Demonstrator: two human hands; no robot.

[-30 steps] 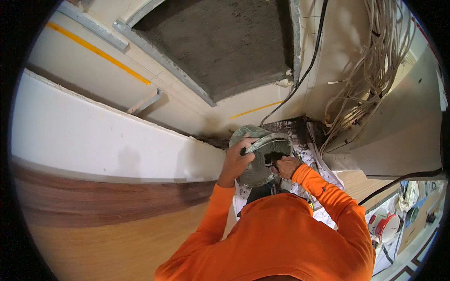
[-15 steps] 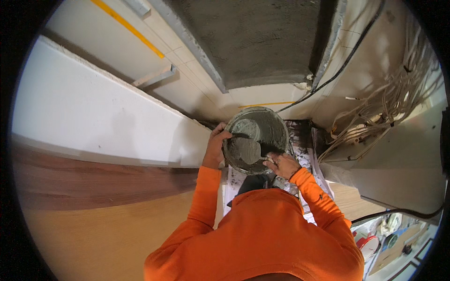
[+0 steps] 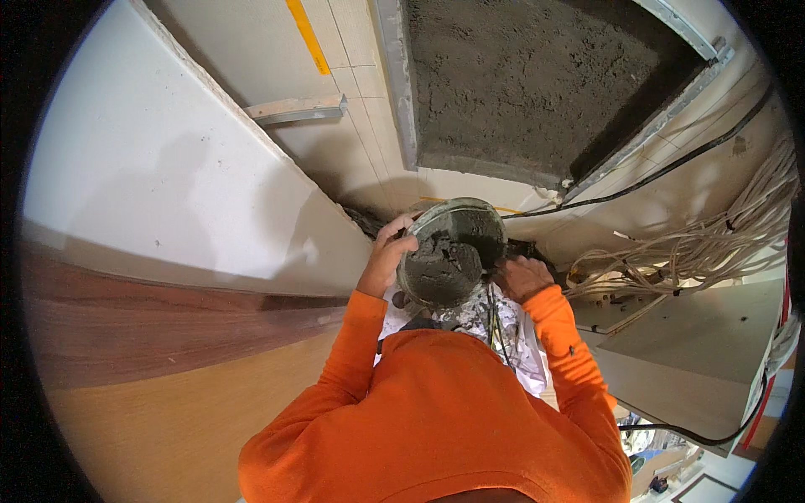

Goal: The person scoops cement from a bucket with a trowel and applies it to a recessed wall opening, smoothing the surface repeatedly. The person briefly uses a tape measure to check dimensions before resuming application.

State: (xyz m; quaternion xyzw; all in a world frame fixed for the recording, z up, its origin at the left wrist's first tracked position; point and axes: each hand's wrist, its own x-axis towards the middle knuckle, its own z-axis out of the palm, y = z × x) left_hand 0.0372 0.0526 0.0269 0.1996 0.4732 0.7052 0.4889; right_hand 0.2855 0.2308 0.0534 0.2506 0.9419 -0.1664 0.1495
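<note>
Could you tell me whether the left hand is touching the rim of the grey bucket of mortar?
Touching. The head view shows the left hand with its fingers curled over the rim of the grey bucket, no gap visible.

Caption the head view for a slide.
Both hands grip a bucket of grey mortar below a mortar-filled recess.

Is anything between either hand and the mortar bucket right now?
Nothing visible. The left hand grips the rim of the mortar bucket on its left side, and the right hand rests against its right side, both touching it directly.
</note>
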